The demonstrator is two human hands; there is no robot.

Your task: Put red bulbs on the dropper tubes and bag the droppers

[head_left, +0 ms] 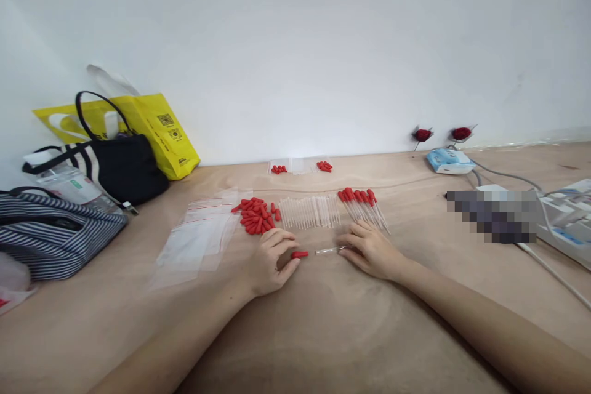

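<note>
My left hand [270,260] rests on the wooden table [323,332] and pinches a small red rubber bulb [300,254] between thumb and fingers. My right hand [372,249] holds a clear glass pipette tube [330,250] that points left toward the bulb; bulb and tube are a short gap apart. Just beyond the hands lie a heap of loose red bulbs [255,215], a row of bare glass tubes [309,211] and a fan of finished droppers with red bulbs [362,204].
Clear zip bags [198,237] lie left of the bulbs. Two small bags with red bulbs [300,166] sit by the wall. Striped [50,228], black [124,166] and yellow bags [157,129] stand at left; cables, a blue-white pack [450,160] and white devices [563,215] at right.
</note>
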